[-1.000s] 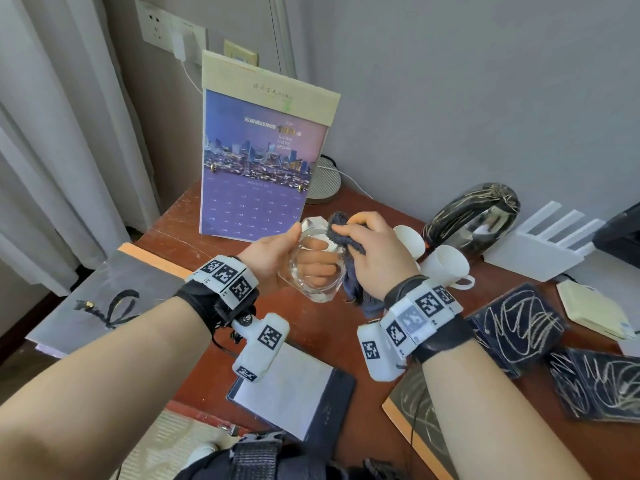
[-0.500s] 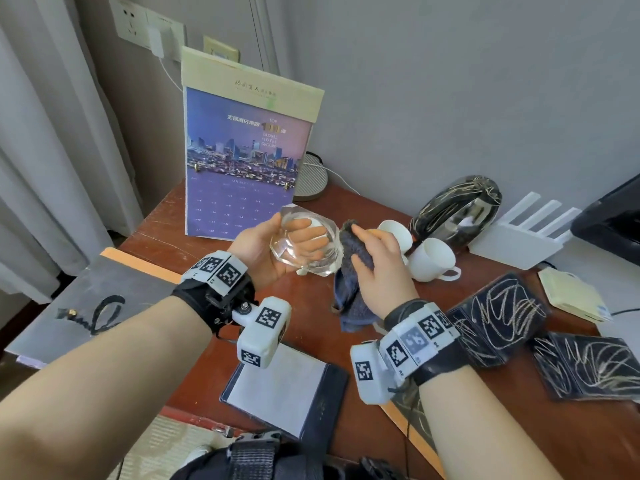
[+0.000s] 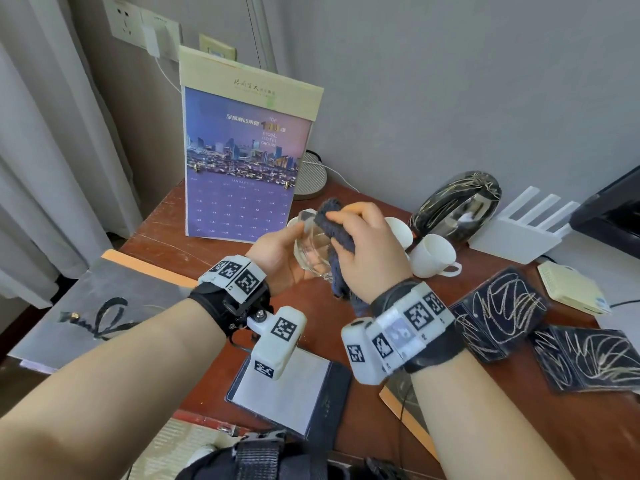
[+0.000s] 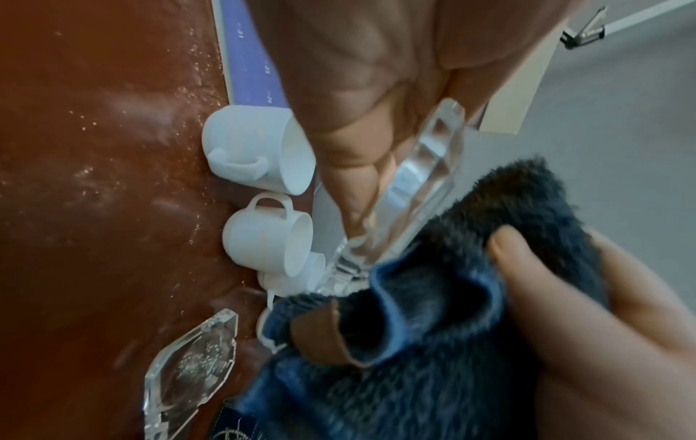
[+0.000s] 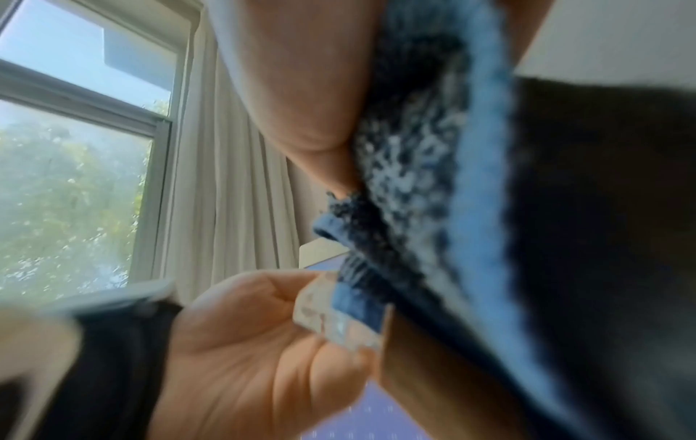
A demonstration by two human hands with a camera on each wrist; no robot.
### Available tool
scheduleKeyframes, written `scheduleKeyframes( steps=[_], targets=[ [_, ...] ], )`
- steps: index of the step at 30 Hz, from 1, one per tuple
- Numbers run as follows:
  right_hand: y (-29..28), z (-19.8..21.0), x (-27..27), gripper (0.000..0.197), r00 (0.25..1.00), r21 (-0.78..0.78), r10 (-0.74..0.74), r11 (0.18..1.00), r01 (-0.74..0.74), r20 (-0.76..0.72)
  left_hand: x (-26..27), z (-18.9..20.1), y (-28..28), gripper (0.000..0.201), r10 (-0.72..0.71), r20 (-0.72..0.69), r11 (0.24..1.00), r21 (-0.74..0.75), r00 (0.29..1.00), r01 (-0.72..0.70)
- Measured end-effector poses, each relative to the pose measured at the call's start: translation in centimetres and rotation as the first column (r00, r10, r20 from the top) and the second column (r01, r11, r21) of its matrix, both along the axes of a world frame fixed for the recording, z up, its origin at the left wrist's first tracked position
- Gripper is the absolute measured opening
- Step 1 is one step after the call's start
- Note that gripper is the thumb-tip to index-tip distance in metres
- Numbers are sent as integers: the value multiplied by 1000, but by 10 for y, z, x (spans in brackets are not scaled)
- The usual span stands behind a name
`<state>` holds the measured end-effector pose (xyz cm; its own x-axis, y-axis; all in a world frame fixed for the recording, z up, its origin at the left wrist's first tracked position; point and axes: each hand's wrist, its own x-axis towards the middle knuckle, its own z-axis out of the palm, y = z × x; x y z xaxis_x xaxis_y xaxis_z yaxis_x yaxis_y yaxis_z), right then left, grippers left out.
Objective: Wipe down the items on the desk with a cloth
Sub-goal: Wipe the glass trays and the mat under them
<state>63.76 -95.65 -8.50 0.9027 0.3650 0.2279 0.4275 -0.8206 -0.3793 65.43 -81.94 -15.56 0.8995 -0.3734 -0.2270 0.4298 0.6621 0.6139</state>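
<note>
Left hand (image 3: 277, 258) is raised above the tabletop (image 3: 173, 244), fingers and thumb curled round a clear glass ashtray (image 3: 311, 251), which it holds tilted on edge, clear of the surface. Right hand (image 3: 367, 251) grips a dark blue cloth (image 3: 332, 220) bunched in its fingers and presses it against the inner face of the ashtray; the tail of the cloth hangs below the wrist. Left wrist view confirms cloth in contact with the glass rim.

On the tabletop behind the hands: white cups (image 3: 433, 254) grouped just beside one another, a standing calendar (image 3: 242, 174) to the left rear, a dark rounded kettle (image 3: 457, 202) to the right rear. A second glass ashtray (image 4: 188, 372) lies flat on the wood, apart from the held one. A notepad (image 3: 287, 393) sits near the front edge, under the wrists.
</note>
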Motion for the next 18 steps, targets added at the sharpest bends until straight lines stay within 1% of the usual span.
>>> scheduleKeyframes(
  steps=[1,3,4,6,9,12,13,15,16,18],
  targets=[
    [5,3,2,41,1000,-72,-7,997,6,-5,0,0,-2,38,-2,2,1000,3,1000,2],
    [11,3,1,42,998,-224,61,973,-61,-7,0,0,-4,38,6,1,1000,9,1000,-6],
    [11,1,-1,42,995,-260,103,960,-102,-11,1,0,-3,38,6,-4,1000,8,1000,-6],
    [6,-6,-7,44,981,-284,194,941,-181,17,1,-2,-1,41,-1,-14,1000,12,1000,1],
    [-7,-14,-10,41,937,-307,314,916,-258,151,-1,-6,-1,42,-30,-35,999,12,999,30],
    [-21,-20,-13,37,898,-369,403,873,-319,178,-2,-9,-3,44,-26,-78,1000,-5,997,25],
    [-28,-22,-12,38,898,-372,413,866,-334,155,-1,-8,-3,45,-17,-94,1000,-14,995,15],
    [-47,-29,-9,51,915,-364,390,870,-332,99,3,-7,-3,45,-13,-110,1000,-10,994,12],
    [-54,-30,-9,54,933,-349,357,880,-321,42,5,-6,-3,44,-10,-118,1000,3,993,10],
    [-66,-30,-6,48,970,-331,241,913,-238,-31,4,-4,-2,42,-9,-143,999,39,990,15]
  ],
)
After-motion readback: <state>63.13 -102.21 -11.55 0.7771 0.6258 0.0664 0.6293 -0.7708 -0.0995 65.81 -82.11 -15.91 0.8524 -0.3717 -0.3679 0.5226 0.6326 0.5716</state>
